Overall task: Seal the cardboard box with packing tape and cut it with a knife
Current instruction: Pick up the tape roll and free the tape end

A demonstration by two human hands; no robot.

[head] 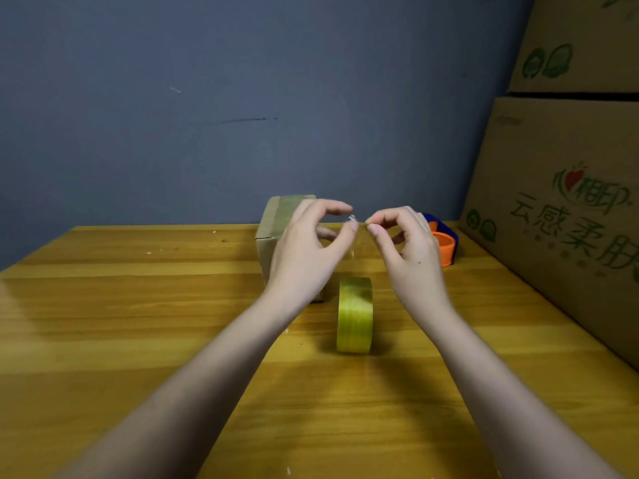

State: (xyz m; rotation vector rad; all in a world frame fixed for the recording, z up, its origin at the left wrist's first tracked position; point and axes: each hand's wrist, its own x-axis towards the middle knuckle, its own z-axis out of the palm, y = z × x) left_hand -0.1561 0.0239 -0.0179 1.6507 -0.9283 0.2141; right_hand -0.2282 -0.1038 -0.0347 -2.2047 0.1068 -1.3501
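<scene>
A small cardboard box (269, 233) stands on the wooden table (138, 305), with a band of yellowish tape over its top. A roll of yellow packing tape (355, 314) stands on edge in front of it. Both hands are raised above the roll. My left hand (306, 250) and my right hand (404, 250) pinch the two top corners of a clear strip of tape (359, 236) that hangs between them. Much of the box is hidden behind my left hand. No knife is in sight.
An orange and blue tape dispenser (446, 242) lies behind my right hand. Large printed cardboard cartons (560, 202) are stacked along the table's right side. A blue-grey wall closes the back.
</scene>
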